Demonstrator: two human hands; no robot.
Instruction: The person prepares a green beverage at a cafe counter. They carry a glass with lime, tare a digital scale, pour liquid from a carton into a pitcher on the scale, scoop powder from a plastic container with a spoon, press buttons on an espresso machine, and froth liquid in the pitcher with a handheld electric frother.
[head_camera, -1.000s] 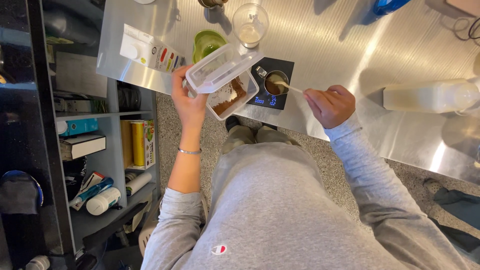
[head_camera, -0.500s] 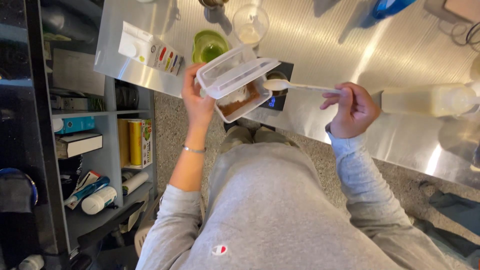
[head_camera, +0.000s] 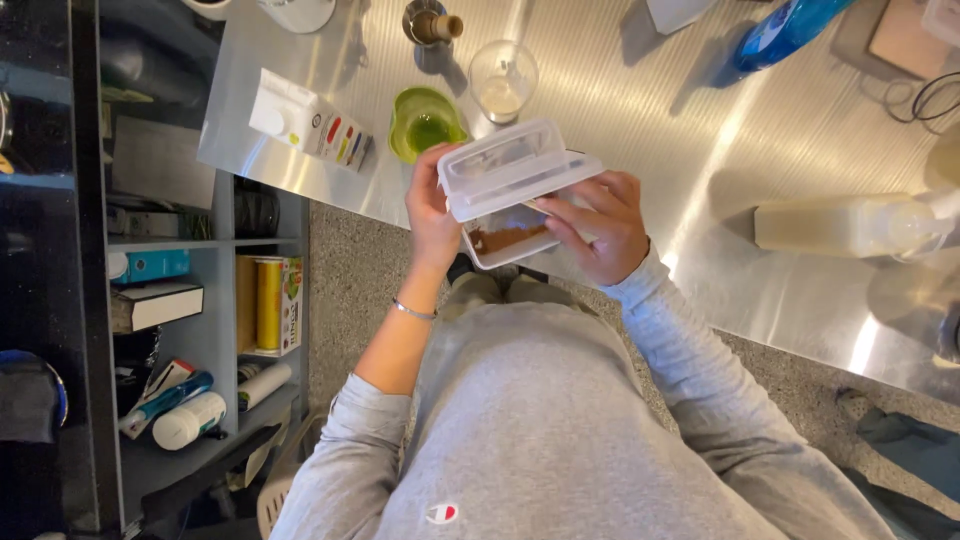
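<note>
- Here I counted two hands on one clear plastic container (head_camera: 505, 235), which was held up over the near edge of the steel counter (head_camera: 640, 120), brown powder lying in its bottom.
- My left hand (head_camera: 432, 215) was wrapped around the container's left end; one thin bracelet (head_camera: 412, 311) sat on that wrist.
- My right hand (head_camera: 598, 225) gripped the right side, fingers curled toward the opening under the one hinged lid (head_camera: 510, 168), which stood raised.
- On the counter I counted one green cup (head_camera: 425, 122), one clear glass (head_camera: 502, 78) with pale liquid, one white carton (head_camera: 305, 122) lying on its side, and one whitish bottle (head_camera: 850, 225) lying flat well off to the right.
- One blue bottle (head_camera: 790, 25) was cut off by the top edge.
- A thin pale thing under the lid near my right fingers was too hidden to name.
- The shelf unit (head_camera: 205, 330) on the left held boxes and tubes, partly in shadow and hard to count.
</note>
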